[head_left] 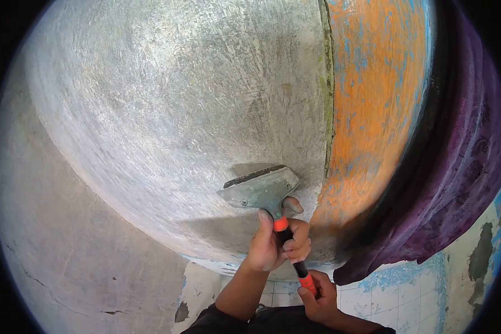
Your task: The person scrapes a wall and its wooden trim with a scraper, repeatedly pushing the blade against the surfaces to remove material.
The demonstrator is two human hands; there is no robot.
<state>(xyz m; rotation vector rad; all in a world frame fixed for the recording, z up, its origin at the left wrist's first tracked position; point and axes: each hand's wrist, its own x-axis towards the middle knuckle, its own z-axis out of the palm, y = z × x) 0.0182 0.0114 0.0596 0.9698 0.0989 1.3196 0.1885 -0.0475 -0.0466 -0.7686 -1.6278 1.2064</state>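
A wide-headed scraper (260, 191) with a grey metal head and a black and red handle is held at an angle in front of the bare grey wall (167, 100). My left hand (267, 245) is closed round the handle just below the head, its index finger reaching up beside the neck. Lower down, my right hand (320, 298) grips the red end of the handle. The dark blade edge lies close over the wall, and the head casts a shadow on it.
An orange painted strip (373, 94) with blue flecks runs down the wall, beyond a rough vertical seam. Purple cloth (456, 183) hangs at the right. White tiled floor (384, 295) with blue stains shows below, and peeling paint marks the lower right wall (484, 256).
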